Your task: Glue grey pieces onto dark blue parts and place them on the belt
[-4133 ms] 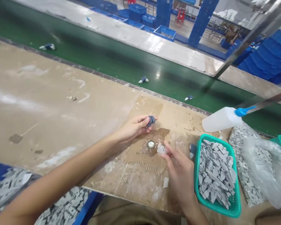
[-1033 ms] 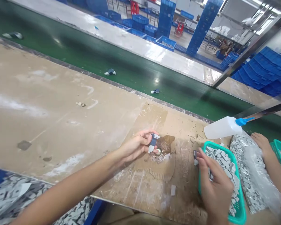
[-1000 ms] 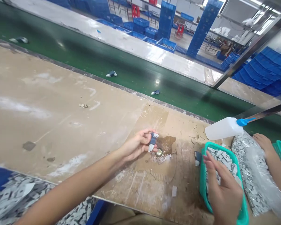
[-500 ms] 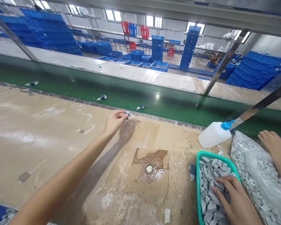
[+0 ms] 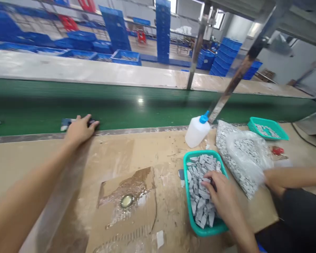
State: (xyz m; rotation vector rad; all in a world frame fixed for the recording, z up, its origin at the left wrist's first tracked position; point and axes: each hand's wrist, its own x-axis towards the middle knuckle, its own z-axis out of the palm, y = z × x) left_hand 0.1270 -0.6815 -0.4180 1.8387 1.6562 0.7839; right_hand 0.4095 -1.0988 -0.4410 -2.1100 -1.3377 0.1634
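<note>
My left hand [image 5: 81, 129] reaches over the near edge of the green belt [image 5: 126, 114]. Its fingers are closed on a small dark blue and white piece, mostly covered by the hand. Just left of it on the belt lies a similar blue and white piece [image 5: 65, 123]. My right hand [image 5: 221, 189] is in a turquoise basket [image 5: 187, 189] full of flat grey pieces [image 5: 200, 207]. Thumb and forefinger close around one grey piece at the top of the heap, partly hidden by the fingers.
A white bottle with a blue nozzle [image 5: 196, 131] stands behind the basket. Right of it lies a clear bag of small pieces [image 5: 234, 158], by a co-worker's arm [image 5: 295, 175]. A metal post [image 5: 229, 82] slants up. Wet cardboard [image 5: 137, 186] bears a round metal button.
My view has turned right. My left hand has moved forward from above the table edge onto the belt with its piece. My right hand stays in the basket, its fingers closer together.
</note>
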